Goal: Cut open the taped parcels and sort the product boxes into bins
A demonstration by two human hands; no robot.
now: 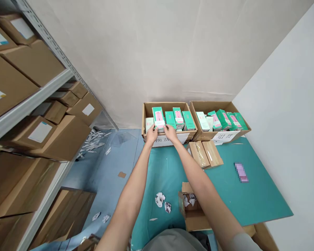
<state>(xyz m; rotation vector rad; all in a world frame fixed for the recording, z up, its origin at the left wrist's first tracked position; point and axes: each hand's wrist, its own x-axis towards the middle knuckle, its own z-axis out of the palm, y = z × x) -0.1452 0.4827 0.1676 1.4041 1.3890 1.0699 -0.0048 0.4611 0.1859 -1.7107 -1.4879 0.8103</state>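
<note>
Both my arms reach forward to the left open carton (pixel 189 134) at the back of the table. Between my left hand (pixel 152 134) and my right hand (pixel 170 132) is a green and pink product box (pixel 159 116), gripped at its lower corners. It leans upright over the carton's front part. More green boxes (pixel 188 120) stand beside it inside, with a pale box (pixel 149 122) at the left end. A white paper label with handwriting (pixel 167 140) is on the carton's front, partly covered by my hands.
Another carton (pixel 202 135) of green boxes stands to the right. Two small taped cartons (pixel 210 153) lie before it on the green table (pixel 261 188). Nearer are an opened carton (pixel 196 223) with crumpled paper, paper wads (pixel 159 199) and a pixelated purple item (pixel 241 172). Shelves of cartons (pixel 39 132) line the left.
</note>
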